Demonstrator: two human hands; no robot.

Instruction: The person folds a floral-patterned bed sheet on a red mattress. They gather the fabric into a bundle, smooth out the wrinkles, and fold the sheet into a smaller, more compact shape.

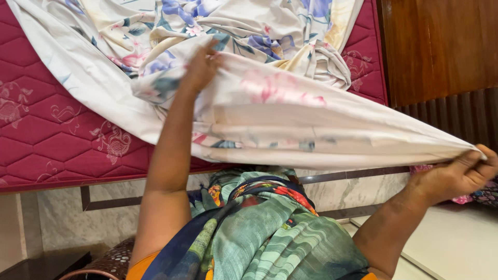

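Bedsheet [270,103] stretched between hands | left [199,70] grips fold | right [459,173] pinches corner

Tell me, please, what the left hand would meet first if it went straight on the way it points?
Probably the bunched floral sheet: the left hand already grips a fold and points into the heap on the red mattress. Depth is unclear.

You face a bed set against dark wood.

Before you lies a crimson quilted mattress [46,135] with pale embroidered scrolls stitched into its diamond pattern. To your right stands a reddish-brown wooden panel [436,46], with darker ribbed wood [456,116] beneath it. Under you runs a pale marble floor [62,220] inlaid with dark strips [106,203]. A brown perforated basket [111,263] sits low at the frame's bottom edge. Light is soft and even.
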